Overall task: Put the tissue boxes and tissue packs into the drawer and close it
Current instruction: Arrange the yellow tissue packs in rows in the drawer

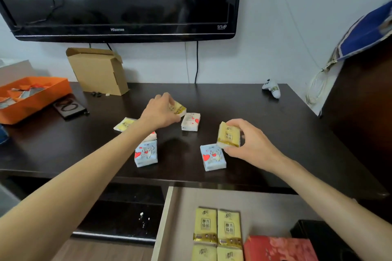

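My left hand (160,113) grips a yellow tissue pack (178,109) at the middle of the dark table (275,125). My right hand (250,144) holds another yellow tissue pack (228,135) lifted just above the table. Two blue packs with hearts lie near the front, one under my left forearm (146,152) and one by my right hand (212,160). A white heart pack (190,121) and a pale yellow pack (125,124) lie further back. The open drawer (182,218) below holds several yellow packs (218,233) and a red tissue box (280,249).
An orange tray (36,97) and a dark case (69,109) sit at the left. A cardboard box (97,70) leans on the wall under the TV (118,0). A white game controller (272,88) lies at the back right. A dark cabinet (360,112) borders the right.
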Tool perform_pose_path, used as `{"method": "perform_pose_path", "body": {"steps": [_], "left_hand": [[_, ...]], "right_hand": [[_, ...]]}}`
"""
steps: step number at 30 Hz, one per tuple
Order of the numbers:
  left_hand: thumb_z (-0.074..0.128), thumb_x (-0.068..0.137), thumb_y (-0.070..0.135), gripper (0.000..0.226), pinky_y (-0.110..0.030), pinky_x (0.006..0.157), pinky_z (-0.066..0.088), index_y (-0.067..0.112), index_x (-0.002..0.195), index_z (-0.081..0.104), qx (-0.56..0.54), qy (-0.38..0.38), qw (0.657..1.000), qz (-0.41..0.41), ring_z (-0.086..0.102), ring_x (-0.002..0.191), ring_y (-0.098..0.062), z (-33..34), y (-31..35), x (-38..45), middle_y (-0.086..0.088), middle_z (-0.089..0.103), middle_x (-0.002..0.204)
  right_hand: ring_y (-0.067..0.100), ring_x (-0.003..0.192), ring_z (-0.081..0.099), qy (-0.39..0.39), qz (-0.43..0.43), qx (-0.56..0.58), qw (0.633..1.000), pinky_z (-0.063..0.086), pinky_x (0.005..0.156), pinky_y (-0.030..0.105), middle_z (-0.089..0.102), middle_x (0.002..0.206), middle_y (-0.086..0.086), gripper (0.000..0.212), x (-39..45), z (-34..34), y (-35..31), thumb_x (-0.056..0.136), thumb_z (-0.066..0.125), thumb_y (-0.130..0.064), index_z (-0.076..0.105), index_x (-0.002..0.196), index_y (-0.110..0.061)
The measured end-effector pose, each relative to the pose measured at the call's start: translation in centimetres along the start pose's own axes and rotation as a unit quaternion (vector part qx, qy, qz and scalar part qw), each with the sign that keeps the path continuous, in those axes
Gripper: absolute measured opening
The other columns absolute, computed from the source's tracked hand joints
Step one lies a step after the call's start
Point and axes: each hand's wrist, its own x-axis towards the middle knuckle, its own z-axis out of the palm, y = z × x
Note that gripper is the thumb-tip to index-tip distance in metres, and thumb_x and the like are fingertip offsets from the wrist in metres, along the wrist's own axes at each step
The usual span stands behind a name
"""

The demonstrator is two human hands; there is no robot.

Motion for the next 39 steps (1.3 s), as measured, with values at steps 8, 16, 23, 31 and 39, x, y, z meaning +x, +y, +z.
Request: {"method": "perform_pose_path", "body": {"steps": [8,16,23,31,39], "left_hand": [[0.087,0.071,0.029,0.055,-0.021,0.083,0.048,0.032,0.113,0.052,-0.174,-0.107,0.958,0.201,0.06,0.105,-0.008,-1.2,2.3,-16.3,0.014,0.061,0.112],[0.078,0.076,0.039,0.072,-0.028,0.095,0.049,0.046,0.134,0.036,-0.062,-0.235,0.941,0.236,0.048,0.112,0.004,5.5,0.3,-23.0,0.027,0.052,0.121],[0.078,0.077,0.033,0.074,-0.022,0.099,0.042,0.039,0.138,0.038,-0.036,-0.235,0.936,0.259,0.045,0.122,0.0,8.8,0.3,-21.7,0.017,0.05,0.134],[0.079,0.076,0.035,0.07,-0.033,0.097,0.048,0.031,0.137,0.045,-0.012,-0.254,0.929,0.27,0.05,0.117,-0.005,10.3,0.1,-21.2,0.014,0.052,0.132],[0.078,0.076,0.042,0.068,-0.036,0.098,0.048,0.033,0.135,0.045,-0.019,-0.257,0.924,0.284,0.048,0.118,-0.006,10.5,0.0,-21.1,0.013,0.052,0.13]], "right_hand": [[-0.003,0.104,0.064,-0.029,-0.021,0.005,0.999,0.055,0.083,0.025,0.065,0.114,-0.029,0.055,-10.4,-1.0,-1.9,0.07,0.08,-0.07,0.052,0.113,-0.049],[-0.004,0.093,0.055,-0.176,0.022,-0.146,0.973,0.042,0.064,0.022,0.048,0.108,-0.029,0.05,-15.8,2.1,-1.7,0.071,0.064,-0.066,0.039,0.112,-0.052],[0.0,0.096,0.05,-0.201,0.064,-0.166,0.963,0.036,0.064,0.027,0.046,0.103,-0.025,0.047,-14.2,4.6,-2.1,0.07,0.069,-0.042,0.043,0.11,-0.042],[0.016,0.121,0.049,-0.238,0.086,-0.231,0.939,0.046,0.088,0.037,0.052,0.12,-0.01,0.033,-13.6,6.0,-2.0,0.077,0.074,-0.033,0.057,0.105,-0.035],[0.015,0.12,0.048,-0.246,0.105,-0.221,0.938,0.047,0.089,0.038,0.051,0.123,-0.01,0.036,-13.5,6.2,-2.0,0.072,0.081,-0.041,0.063,0.103,-0.035]]}}
